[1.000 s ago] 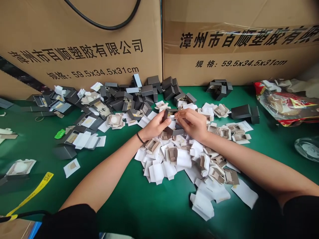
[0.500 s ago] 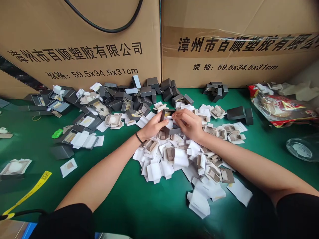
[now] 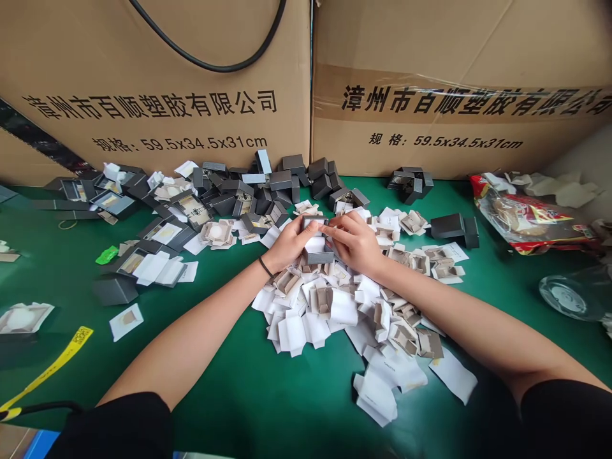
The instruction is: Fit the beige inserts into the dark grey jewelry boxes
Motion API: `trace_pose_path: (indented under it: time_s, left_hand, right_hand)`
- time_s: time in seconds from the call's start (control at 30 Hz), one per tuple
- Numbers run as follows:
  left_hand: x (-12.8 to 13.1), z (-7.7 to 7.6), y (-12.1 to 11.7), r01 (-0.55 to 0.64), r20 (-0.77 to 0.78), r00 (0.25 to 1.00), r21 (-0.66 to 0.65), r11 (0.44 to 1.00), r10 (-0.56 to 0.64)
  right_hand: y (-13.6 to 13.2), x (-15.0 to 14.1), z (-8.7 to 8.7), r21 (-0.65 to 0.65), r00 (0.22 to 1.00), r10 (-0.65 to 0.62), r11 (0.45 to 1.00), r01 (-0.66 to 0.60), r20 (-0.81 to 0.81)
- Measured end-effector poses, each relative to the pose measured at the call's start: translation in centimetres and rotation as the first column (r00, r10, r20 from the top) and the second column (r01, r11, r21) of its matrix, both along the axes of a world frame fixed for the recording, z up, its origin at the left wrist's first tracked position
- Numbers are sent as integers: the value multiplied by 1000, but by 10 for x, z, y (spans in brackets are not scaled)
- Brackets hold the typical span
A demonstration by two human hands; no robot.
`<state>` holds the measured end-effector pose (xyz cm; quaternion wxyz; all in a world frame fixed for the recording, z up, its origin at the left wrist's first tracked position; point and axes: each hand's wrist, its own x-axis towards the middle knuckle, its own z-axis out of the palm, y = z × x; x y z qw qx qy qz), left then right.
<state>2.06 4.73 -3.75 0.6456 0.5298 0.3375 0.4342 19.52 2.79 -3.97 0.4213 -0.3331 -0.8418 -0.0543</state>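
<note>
Both hands meet over a heap of white and beige card inserts on the green table. My left hand grips the left side of a small open dark grey hinged box. My right hand holds its right side, with the fingers reaching into the box over its white lining. A black band circles my left wrist. Behind the hands lies a pile of more dark grey boxes.
Two big cardboard cartons stand along the back. Open boxes and inserts lie at the left, and closed grey boxes at the right. A red-printed plastic bag, a glass dish, a yellow tape and a green scrap are also here.
The box in my hands has tipped so that its white inside now faces up. My hands have shifted slightly down with it.
</note>
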Motion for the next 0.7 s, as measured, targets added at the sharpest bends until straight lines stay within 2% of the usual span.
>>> trace_pose_path:
  time_s: [0.13,0.23,0.33,0.4,0.47,0.7]
  left_hand:
    - [-2,9,-3,59,94,994,-131,990,-47]
    - [-7,14,-2,143,174,979,-201,969,-108]
    - [-13,13,3,162,238,966,-247,955,-102]
    - [-15,11,6,159,287,955,-275,948,-77]
    - [-16,10,6,156,320,946,-295,943,-57]
    - [-14,10,5,181,279,955,-299,937,-95]
  right_hand:
    - [-4,1,3,-9,997,-5,1000,4,-82]
    - [-4,0,3,-90,980,-135,988,123,-144]
    - [-2,-2,3,-226,967,-256,941,252,14]
    - [-1,-3,2,-284,951,-273,909,306,148]
    - [-1,-4,2,-299,937,-279,894,333,210]
    - [-8,-6,9,-254,937,-205,926,279,282]
